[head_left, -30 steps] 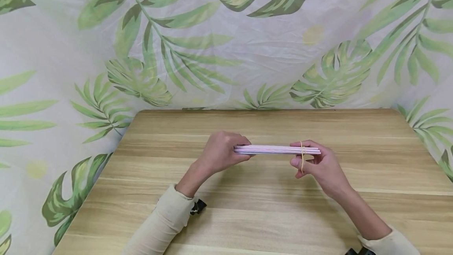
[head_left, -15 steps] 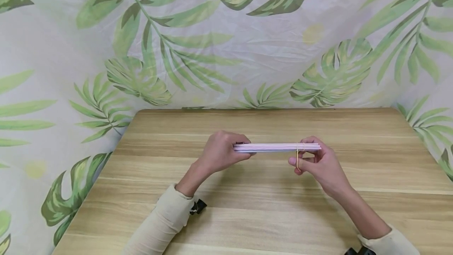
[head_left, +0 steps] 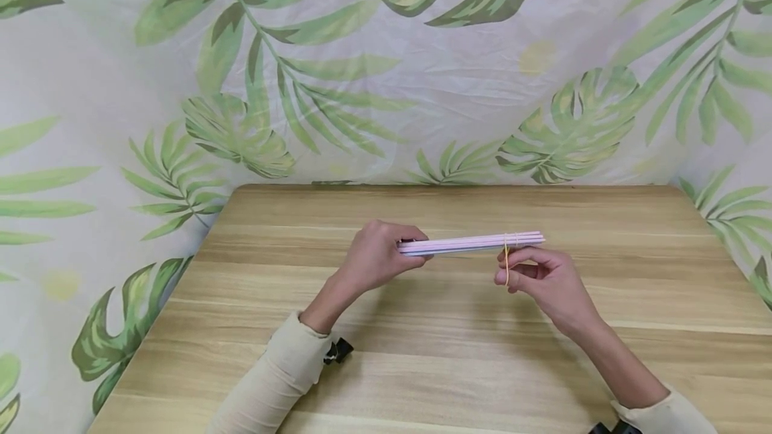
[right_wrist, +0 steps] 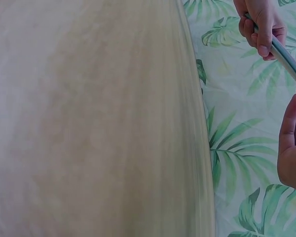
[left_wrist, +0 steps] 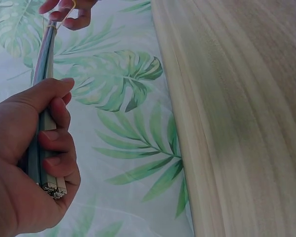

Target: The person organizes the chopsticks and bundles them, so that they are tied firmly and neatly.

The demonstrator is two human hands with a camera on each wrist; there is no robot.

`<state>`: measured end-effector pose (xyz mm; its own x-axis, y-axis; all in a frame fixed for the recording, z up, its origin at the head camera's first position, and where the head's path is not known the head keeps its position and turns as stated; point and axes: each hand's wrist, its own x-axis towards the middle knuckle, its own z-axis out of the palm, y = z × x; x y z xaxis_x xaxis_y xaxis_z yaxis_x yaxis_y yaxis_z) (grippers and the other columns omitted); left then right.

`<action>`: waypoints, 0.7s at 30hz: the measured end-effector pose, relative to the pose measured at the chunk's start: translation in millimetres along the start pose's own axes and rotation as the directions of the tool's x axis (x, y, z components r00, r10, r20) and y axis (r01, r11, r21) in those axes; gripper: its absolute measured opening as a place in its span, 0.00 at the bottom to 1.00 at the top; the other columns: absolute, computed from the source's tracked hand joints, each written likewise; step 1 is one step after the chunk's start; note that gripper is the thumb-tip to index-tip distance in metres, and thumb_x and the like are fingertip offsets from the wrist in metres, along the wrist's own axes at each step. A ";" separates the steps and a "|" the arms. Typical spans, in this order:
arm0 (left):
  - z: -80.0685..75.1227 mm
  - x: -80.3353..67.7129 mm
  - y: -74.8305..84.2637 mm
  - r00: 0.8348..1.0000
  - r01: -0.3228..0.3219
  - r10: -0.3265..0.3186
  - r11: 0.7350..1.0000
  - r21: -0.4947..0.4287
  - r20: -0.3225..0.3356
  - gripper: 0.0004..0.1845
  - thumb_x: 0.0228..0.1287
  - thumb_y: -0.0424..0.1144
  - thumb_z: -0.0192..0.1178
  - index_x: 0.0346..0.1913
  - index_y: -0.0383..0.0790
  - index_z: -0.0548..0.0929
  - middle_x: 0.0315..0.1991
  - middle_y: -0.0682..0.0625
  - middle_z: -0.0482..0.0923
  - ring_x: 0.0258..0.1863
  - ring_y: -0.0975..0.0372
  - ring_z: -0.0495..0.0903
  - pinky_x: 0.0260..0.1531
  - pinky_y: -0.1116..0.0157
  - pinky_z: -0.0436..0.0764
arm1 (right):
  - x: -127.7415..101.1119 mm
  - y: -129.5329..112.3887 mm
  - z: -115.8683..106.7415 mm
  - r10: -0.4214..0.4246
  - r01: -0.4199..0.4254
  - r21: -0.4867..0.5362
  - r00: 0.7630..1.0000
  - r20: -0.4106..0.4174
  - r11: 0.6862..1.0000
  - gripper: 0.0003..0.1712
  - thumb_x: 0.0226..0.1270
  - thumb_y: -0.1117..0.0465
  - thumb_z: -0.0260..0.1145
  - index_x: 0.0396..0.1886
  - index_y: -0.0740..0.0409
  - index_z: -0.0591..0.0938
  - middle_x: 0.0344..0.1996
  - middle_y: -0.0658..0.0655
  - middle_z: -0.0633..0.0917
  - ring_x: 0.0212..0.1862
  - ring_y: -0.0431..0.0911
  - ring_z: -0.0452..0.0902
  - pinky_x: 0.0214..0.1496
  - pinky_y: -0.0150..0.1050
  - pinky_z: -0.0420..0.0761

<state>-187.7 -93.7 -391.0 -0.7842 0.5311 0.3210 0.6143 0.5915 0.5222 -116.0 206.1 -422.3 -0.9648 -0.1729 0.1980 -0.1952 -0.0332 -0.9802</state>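
In the head view my left hand (head_left: 376,256) grips one end of a bundle of thin, straight sticks (head_left: 461,244), pale pink and white with a bluish one below. The left wrist view shows the fingers curled round the bundle (left_wrist: 46,54), several stick ends (left_wrist: 54,191) poking out below the palm. Near its far end a thin yellow rubber band (head_left: 507,265) goes round the sticks. A loop of it stretches down to the fingertips of my right hand (head_left: 551,283), which hold it just below the bundle. In the right wrist view this hand (right_wrist: 295,133) is partly cut off.
Both hands are above a wood-grain table (head_left: 422,380). A leaf-patterned cloth (head_left: 452,86) hangs behind it and along both sides. Small black devices (head_left: 339,351) sit at both wrists, by the beige sleeves (head_left: 277,374).
The bundle's right end has tilted up. My right fingers have come off the sticks to just below them, and the band now runs from the bundle down to them. My left hand keeps its grip.
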 end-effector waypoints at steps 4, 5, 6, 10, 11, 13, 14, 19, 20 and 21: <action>-0.6 0.5 -1.2 0.999 0.032 -0.031 1.000 -0.002 0.005 0.04 0.61 0.39 0.78 0.36 0.52 0.94 0.24 0.60 0.85 0.20 0.72 0.70 0.23 0.71 0.68 | 0.1 1.8 -0.5 0.012 -0.013 -0.074 1.000 -0.017 0.997 0.06 0.64 0.74 0.76 0.39 0.63 0.91 0.44 0.46 0.89 0.39 0.38 0.86 0.38 0.31 0.84; -0.8 0.4 -1.4 0.999 0.040 -0.040 0.999 -0.003 0.006 0.03 0.61 0.39 0.78 0.36 0.52 0.94 0.24 0.60 0.85 0.20 0.72 0.70 0.23 0.71 0.69 | 0.2 1.9 -0.6 0.014 -0.016 -0.087 1.000 -0.021 0.996 0.06 0.64 0.74 0.76 0.40 0.64 0.91 0.45 0.46 0.89 0.40 0.38 0.86 0.38 0.31 0.84; -0.9 0.4 -1.6 0.999 0.047 -0.047 0.999 -0.004 0.005 0.03 0.61 0.40 0.78 0.36 0.52 0.94 0.24 0.60 0.85 0.20 0.72 0.71 0.23 0.71 0.69 | 0.2 1.9 -0.7 0.015 -0.017 -0.095 1.000 -0.024 0.995 0.06 0.64 0.74 0.76 0.40 0.64 0.91 0.46 0.46 0.88 0.41 0.38 0.86 0.39 0.31 0.84; -1.5 0.2 -2.1 0.997 0.074 -0.074 0.997 -0.003 0.010 0.04 0.60 0.41 0.80 0.36 0.52 0.94 0.25 0.60 0.86 0.20 0.71 0.72 0.24 0.70 0.71 | -0.7 1.4 -0.5 0.011 -0.014 -0.128 1.000 -0.024 0.992 0.07 0.65 0.73 0.76 0.41 0.62 0.92 0.49 0.48 0.86 0.40 0.39 0.86 0.39 0.31 0.85; -1.5 0.4 -2.4 0.997 0.081 -0.080 0.997 -0.004 0.012 0.05 0.60 0.42 0.80 0.36 0.52 0.94 0.25 0.60 0.87 0.21 0.71 0.72 0.24 0.70 0.71 | -0.9 1.1 -0.3 0.008 -0.011 -0.138 1.000 -0.024 0.990 0.07 0.65 0.72 0.76 0.42 0.62 0.92 0.50 0.49 0.85 0.40 0.39 0.86 0.39 0.31 0.85; -2.1 0.6 -2.2 0.995 0.100 -0.099 0.995 -0.007 0.017 0.05 0.60 0.43 0.80 0.36 0.52 0.94 0.26 0.60 0.87 0.21 0.71 0.72 0.24 0.69 0.72 | -1.5 0.6 0.3 0.000 -0.004 -0.161 1.000 -0.025 0.987 0.06 0.66 0.72 0.76 0.42 0.64 0.91 0.51 0.50 0.84 0.41 0.38 0.86 0.40 0.31 0.85; -2.1 0.8 -2.4 0.994 0.110 -0.110 0.994 -0.007 0.020 0.05 0.60 0.44 0.80 0.36 0.52 0.94 0.26 0.61 0.87 0.21 0.71 0.72 0.25 0.69 0.72 | -1.8 0.4 0.7 -0.005 0.001 -0.173 1.000 -0.026 0.985 0.07 0.66 0.72 0.76 0.42 0.66 0.90 0.51 0.50 0.84 0.42 0.38 0.86 0.41 0.31 0.85; -2.9 1.0 -3.2 0.989 0.149 -0.148 0.989 -0.014 0.023 0.05 0.61 0.45 0.80 0.35 0.52 0.93 0.26 0.61 0.87 0.21 0.70 0.73 0.25 0.69 0.71 | -2.3 -0.6 3.2 -0.053 0.043 -0.230 0.998 -0.036 0.972 0.07 0.63 0.72 0.78 0.40 0.68 0.90 0.53 0.50 0.84 0.51 0.37 0.84 0.43 0.29 0.84; -2.8 1.0 -3.8 0.988 0.151 -0.151 0.988 -0.014 0.022 0.05 0.61 0.45 0.80 0.34 0.52 0.93 0.26 0.61 0.87 0.21 0.70 0.72 0.25 0.69 0.71 | -2.5 -0.6 3.8 -0.064 0.054 -0.236 0.997 -0.035 0.970 0.06 0.62 0.73 0.78 0.39 0.66 0.90 0.53 0.50 0.84 0.51 0.37 0.83 0.43 0.29 0.83; -2.8 0.9 -4.1 0.988 0.152 -0.152 0.988 -0.013 0.021 0.05 0.61 0.45 0.80 0.34 0.52 0.93 0.26 0.61 0.87 0.20 0.70 0.72 0.24 0.69 0.70 | -2.8 -0.7 4.4 -0.074 0.064 -0.238 0.997 -0.034 0.969 0.06 0.62 0.74 0.78 0.38 0.64 0.91 0.54 0.51 0.84 0.51 0.37 0.83 0.42 0.29 0.83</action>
<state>-191.2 -97.3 -390.6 -0.8665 0.4476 0.2210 0.4864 0.6575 0.5754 -112.3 202.2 -422.2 -0.9532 -0.1365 0.2699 -0.2927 0.1907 -0.9370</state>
